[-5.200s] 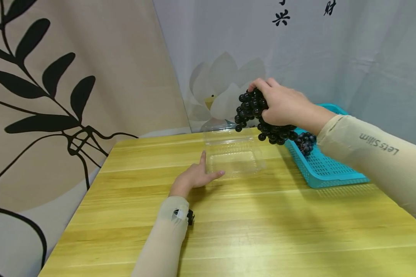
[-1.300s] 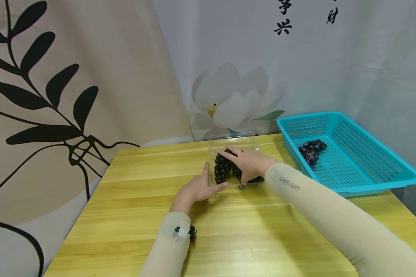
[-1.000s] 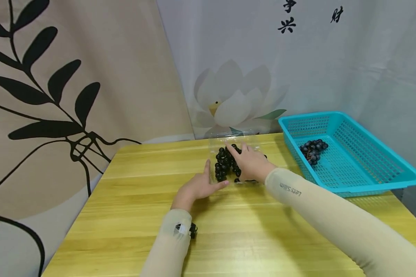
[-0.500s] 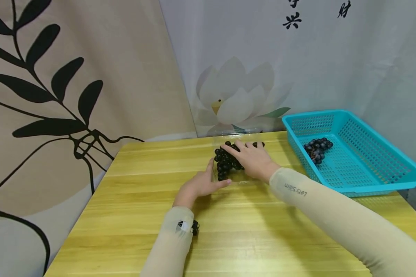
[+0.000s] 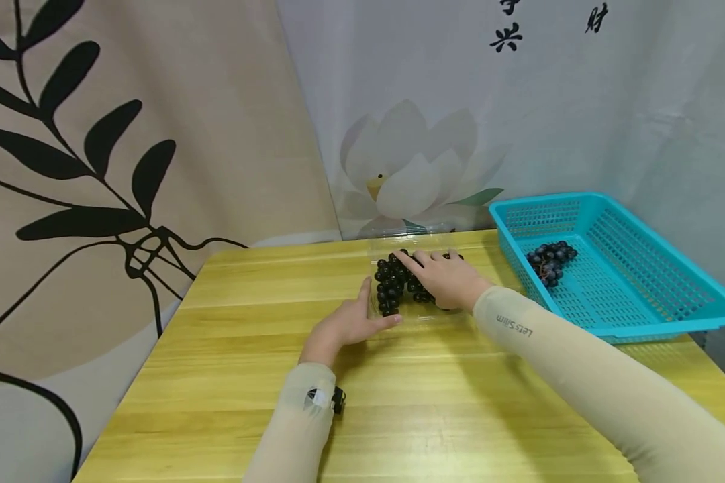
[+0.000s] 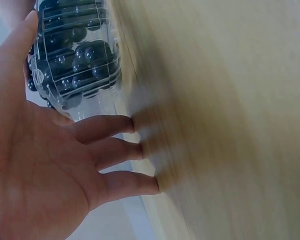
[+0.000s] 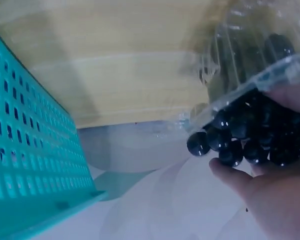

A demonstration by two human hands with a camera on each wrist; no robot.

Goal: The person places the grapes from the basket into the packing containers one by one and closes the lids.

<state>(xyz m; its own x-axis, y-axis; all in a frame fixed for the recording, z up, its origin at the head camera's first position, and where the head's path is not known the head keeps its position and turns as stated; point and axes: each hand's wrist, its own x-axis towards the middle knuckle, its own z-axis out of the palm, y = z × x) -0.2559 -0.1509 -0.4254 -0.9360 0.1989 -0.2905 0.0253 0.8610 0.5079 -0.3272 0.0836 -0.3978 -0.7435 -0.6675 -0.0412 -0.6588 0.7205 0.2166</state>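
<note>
A bunch of black grapes [image 5: 391, 285] lies in a clear plastic clamshell box [image 5: 376, 249], its lid raised at the back. Over the bunch's right part, my right hand [image 5: 450, 278] spreads its fingers across the grapes. In the right wrist view, the dark grapes [image 7: 242, 132] sit between its thumb and fingers, partly bulging past the box rim. My left hand [image 5: 347, 322] stands at the box's near left corner, thumb and index finger apart along its sides. In the left wrist view, the thumb meets the box wall [image 6: 77, 65], while other straight fingers [image 6: 125, 183] reach down to the table.
A turquoise perforated basket [image 5: 646, 332] stands at the table's right, with a smaller bunch of dark grapes [image 5: 551, 261] inside. A printed curtain [image 5: 399, 80] hangs right behind the wooden table [image 5: 399, 416].
The right hand brought the grape bunch from over the basket's side into the clear box, then shifted it about there. The left hand has stayed at the box corner.
</note>
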